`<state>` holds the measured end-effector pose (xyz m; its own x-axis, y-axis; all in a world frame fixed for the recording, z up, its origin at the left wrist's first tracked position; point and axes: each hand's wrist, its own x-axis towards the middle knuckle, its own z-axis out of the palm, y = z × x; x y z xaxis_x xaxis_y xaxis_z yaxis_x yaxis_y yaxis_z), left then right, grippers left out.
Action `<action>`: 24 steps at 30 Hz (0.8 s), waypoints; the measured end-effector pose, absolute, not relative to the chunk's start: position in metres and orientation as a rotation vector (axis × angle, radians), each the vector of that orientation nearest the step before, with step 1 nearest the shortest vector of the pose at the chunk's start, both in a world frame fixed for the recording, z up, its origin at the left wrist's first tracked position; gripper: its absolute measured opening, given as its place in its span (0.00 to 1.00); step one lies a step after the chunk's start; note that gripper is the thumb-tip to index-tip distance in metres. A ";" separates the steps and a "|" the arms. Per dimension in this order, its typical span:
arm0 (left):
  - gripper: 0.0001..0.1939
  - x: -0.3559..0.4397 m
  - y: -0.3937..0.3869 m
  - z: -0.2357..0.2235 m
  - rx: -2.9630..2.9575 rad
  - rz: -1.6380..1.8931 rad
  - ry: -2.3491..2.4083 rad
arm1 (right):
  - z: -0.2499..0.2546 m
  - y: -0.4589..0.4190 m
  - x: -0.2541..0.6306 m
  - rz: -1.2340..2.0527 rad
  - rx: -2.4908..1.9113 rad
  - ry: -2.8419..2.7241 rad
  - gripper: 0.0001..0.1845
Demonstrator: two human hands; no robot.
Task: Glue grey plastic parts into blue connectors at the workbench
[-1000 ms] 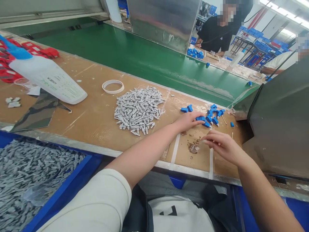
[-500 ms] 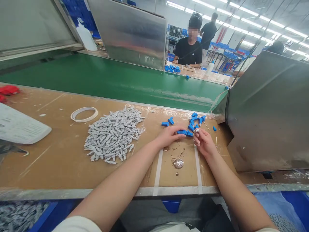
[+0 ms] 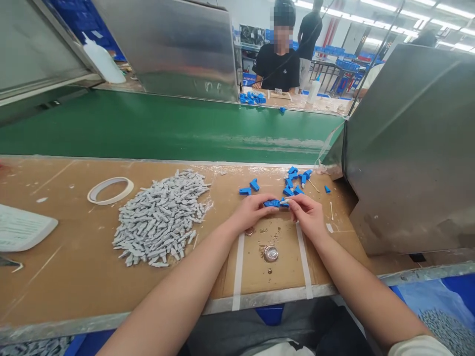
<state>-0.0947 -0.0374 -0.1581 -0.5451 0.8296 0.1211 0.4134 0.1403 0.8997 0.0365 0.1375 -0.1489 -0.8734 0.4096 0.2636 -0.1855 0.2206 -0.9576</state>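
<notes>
My left hand (image 3: 248,212) grips a ribbed blue plastic piece (image 3: 272,203) between thumb and fingers. With its fingertips pinched, my right hand (image 3: 308,212) holds a small whitish piece (image 3: 284,201) against the right end of the blue one. Its exact kind is too small to tell. Several loose blue pieces (image 3: 289,182) lie just beyond my hands, and two more blue pieces (image 3: 245,191) sit beyond my left hand. Nearer me, a shiny round blob or dish (image 3: 270,253) rests between two strips of white tape (image 3: 238,272).
A heap of grey plastic parts (image 3: 159,217) lies left of my arms, beside a tape roll (image 3: 110,191). Cotton swabs (image 3: 331,211) are at right. Beyond runs a green belt (image 3: 178,128); a metal panel (image 3: 415,158) stands right. A person (image 3: 278,66) sits across.
My right hand has brought the whitish piece leftward onto the end of the blue piece. My left hand keeps its grip. The camera view has shifted.
</notes>
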 end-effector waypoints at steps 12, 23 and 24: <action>0.19 -0.085 -0.041 -0.149 1.392 1.245 2.194 | -0.150 0.139 0.040 0.974 0.039 -2.447 0.17; 0.20 -0.057 -0.034 -0.145 1.065 1.291 2.613 | -0.167 0.123 0.033 1.366 0.038 -2.551 0.23; 0.20 -0.056 -0.033 -0.146 1.057 1.289 2.625 | -0.168 0.122 0.032 1.396 0.030 -2.533 0.23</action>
